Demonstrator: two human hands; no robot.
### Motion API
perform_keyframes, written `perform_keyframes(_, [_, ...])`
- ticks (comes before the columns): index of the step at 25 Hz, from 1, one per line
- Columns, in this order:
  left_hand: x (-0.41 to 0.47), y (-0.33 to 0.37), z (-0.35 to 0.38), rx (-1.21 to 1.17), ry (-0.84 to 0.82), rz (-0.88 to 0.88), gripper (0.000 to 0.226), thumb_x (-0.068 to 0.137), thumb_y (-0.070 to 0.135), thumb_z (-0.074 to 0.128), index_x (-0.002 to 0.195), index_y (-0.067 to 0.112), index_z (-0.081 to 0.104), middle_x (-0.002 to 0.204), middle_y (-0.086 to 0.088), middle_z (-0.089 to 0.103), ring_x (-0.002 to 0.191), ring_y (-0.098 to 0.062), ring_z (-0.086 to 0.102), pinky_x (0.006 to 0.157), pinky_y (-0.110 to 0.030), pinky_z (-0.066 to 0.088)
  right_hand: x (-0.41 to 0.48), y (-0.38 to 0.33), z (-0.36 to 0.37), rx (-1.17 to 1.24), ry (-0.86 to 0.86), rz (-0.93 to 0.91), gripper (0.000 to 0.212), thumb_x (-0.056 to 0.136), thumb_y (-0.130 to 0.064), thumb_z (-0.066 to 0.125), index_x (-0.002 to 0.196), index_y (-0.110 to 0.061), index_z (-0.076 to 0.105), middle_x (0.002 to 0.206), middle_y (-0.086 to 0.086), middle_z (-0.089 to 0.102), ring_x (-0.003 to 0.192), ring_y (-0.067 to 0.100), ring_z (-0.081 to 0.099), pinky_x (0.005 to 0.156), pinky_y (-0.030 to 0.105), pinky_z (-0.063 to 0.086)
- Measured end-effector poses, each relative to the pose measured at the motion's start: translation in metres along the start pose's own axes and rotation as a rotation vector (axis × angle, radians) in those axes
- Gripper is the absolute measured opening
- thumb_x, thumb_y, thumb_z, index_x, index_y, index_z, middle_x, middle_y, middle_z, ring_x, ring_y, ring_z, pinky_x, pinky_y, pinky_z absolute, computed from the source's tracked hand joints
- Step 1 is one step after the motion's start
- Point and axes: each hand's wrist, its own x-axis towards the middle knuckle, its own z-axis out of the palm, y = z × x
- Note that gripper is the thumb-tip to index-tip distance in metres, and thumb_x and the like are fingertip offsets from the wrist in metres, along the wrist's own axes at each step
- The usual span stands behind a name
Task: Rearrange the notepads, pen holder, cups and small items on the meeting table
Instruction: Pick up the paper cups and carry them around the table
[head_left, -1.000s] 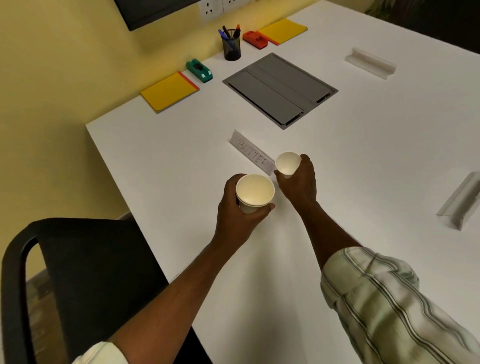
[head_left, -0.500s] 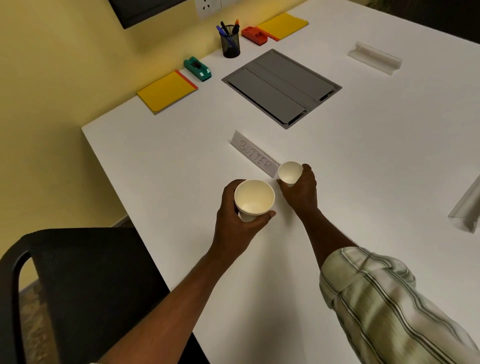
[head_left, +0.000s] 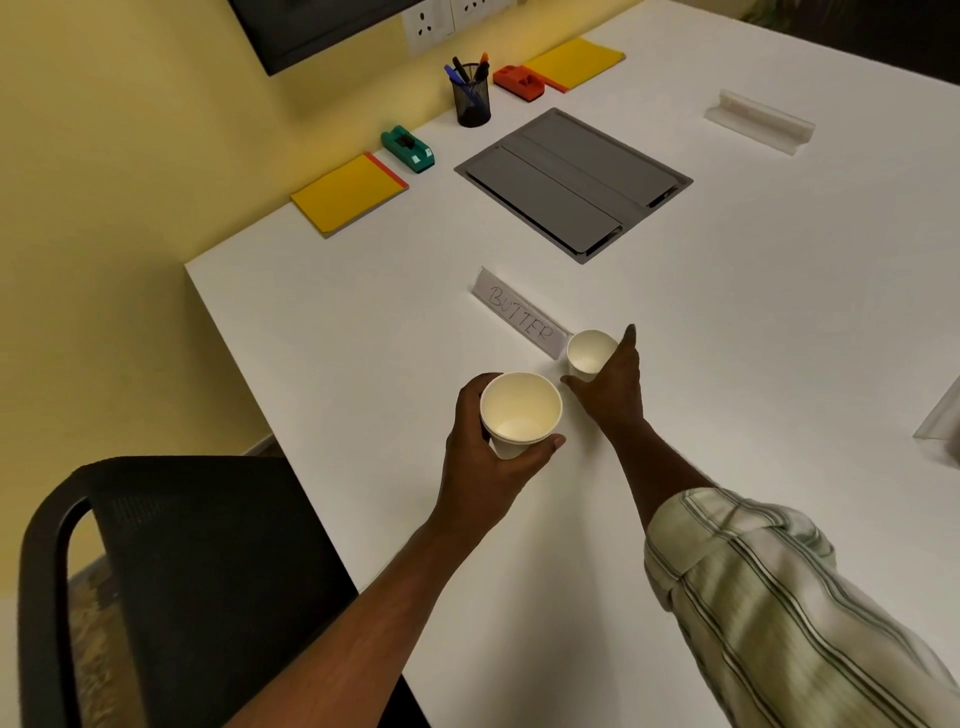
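Note:
My left hand (head_left: 483, 467) grips a white paper cup (head_left: 519, 410), which looks like two nested cups, just above the white table (head_left: 753, 322). A smaller paper cup (head_left: 587, 351) stands upright on the table beside the "BUTTER" name card (head_left: 519, 317). My right hand (head_left: 613, 395) lies against that cup with the index finger straight and the thumb at the cup's base. Against the far wall are a black pen holder (head_left: 471, 98) and two yellow notepads (head_left: 348, 195) (head_left: 576, 62).
A green tape dispenser (head_left: 408, 148) and a red one (head_left: 519, 83) flank the pen holder. A grey cable hatch (head_left: 571, 182) is set into the table. Clear name-card holders (head_left: 758, 127) (head_left: 940, 415) lie at the right. A black chair (head_left: 182, 571) stands at the near-left edge.
My right hand has lowered the small cup onto the table beside the name card, and its fingers have straightened off it. My left hand keeps its grip on its cup, nearly still.

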Motion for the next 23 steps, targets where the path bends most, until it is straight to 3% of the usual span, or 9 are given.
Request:
perform_keyframes(2, [-0.004, 0.001, 0.001, 0.008, -0.002, 0.008, 0.078, 0.061, 0.027, 0.087, 0.126, 0.02, 0.044, 0.12, 0.017, 0.052, 0.113, -0.007, 0.052, 0.092, -0.022, 0.049, -0.004, -0.004, -0.002, -0.032, 0.01, 0.043, 0.127, 0.064, -0.017, 0.087, 0.15, -0.008, -0.006, 0.15, 0.019, 0.021, 0.135, 0.039, 0.028, 0.109, 0.049, 0.029])
perform_keyframes(4, [-0.008, 0.009, 0.004, 0.017, 0.007, 0.024, 0.078, 0.061, 0.025, 0.087, 0.126, 0.018, 0.044, 0.119, 0.02, 0.051, 0.111, -0.004, 0.052, 0.092, -0.019, 0.048, -0.014, -0.007, -0.009, -0.062, 0.061, 0.082, 0.125, 0.066, -0.016, 0.085, 0.15, -0.01, -0.007, 0.151, 0.018, 0.016, 0.136, 0.039, 0.024, 0.107, 0.051, 0.03])
perform_keyframes(8, [-0.021, 0.039, 0.015, 0.016, 0.031, 0.053, 0.074, 0.063, 0.021, 0.087, 0.123, 0.017, 0.044, 0.116, 0.019, 0.052, 0.109, -0.003, 0.052, 0.091, -0.018, 0.047, -0.046, -0.008, -0.038, 0.086, 0.238, 0.181, 0.097, 0.078, -0.012, 0.074, 0.149, 0.0, 0.008, 0.147, 0.021, 0.026, 0.137, 0.036, 0.027, 0.109, 0.04, 0.026])
perform_keyframes(12, [-0.046, 0.067, 0.027, 0.012, 0.018, 0.093, 0.073, 0.063, 0.019, 0.086, 0.123, 0.017, 0.045, 0.115, 0.016, 0.053, 0.108, -0.004, 0.053, 0.089, -0.016, 0.046, -0.089, -0.003, -0.07, 0.125, 0.24, 0.158, 0.074, 0.082, -0.013, 0.069, 0.142, 0.001, 0.027, 0.14, 0.021, 0.037, 0.131, 0.036, 0.036, 0.107, 0.038, 0.03])
perform_keyframes(16, [-0.083, 0.087, 0.036, 0.009, 0.017, 0.121, 0.071, 0.064, 0.015, 0.086, 0.122, 0.019, 0.045, 0.114, 0.02, 0.053, 0.105, 0.005, 0.052, 0.088, -0.011, 0.045, -0.127, -0.001, -0.108, 0.124, 0.218, 0.094, 0.063, 0.085, -0.016, 0.066, 0.137, 0.001, 0.034, 0.136, 0.021, 0.043, 0.127, 0.035, 0.042, 0.105, 0.039, 0.035])
perform_keyframes(20, [-0.123, 0.103, 0.044, 0.002, 0.038, 0.118, 0.073, 0.062, 0.012, 0.086, 0.123, 0.019, 0.045, 0.112, 0.022, 0.052, 0.103, 0.011, 0.051, 0.083, -0.003, 0.041, -0.17, -0.003, -0.144, 0.164, 0.198, 0.028, 0.045, 0.088, -0.019, 0.064, 0.125, 0.0, 0.048, 0.126, 0.016, 0.054, 0.117, 0.03, 0.051, 0.094, 0.033, 0.041])
perform_keyframes(23, [-0.147, 0.114, 0.047, -0.017, 0.005, 0.127, 0.075, 0.059, 0.013, 0.088, 0.123, 0.02, 0.047, 0.113, 0.016, 0.055, 0.106, -0.001, 0.053, 0.087, -0.009, 0.044, -0.21, -0.012, -0.17, 0.243, 0.212, -0.034, 0.026, 0.093, -0.024, 0.057, 0.109, -0.003, 0.058, 0.11, 0.009, 0.063, 0.104, 0.024, 0.06, 0.081, 0.027, 0.045])
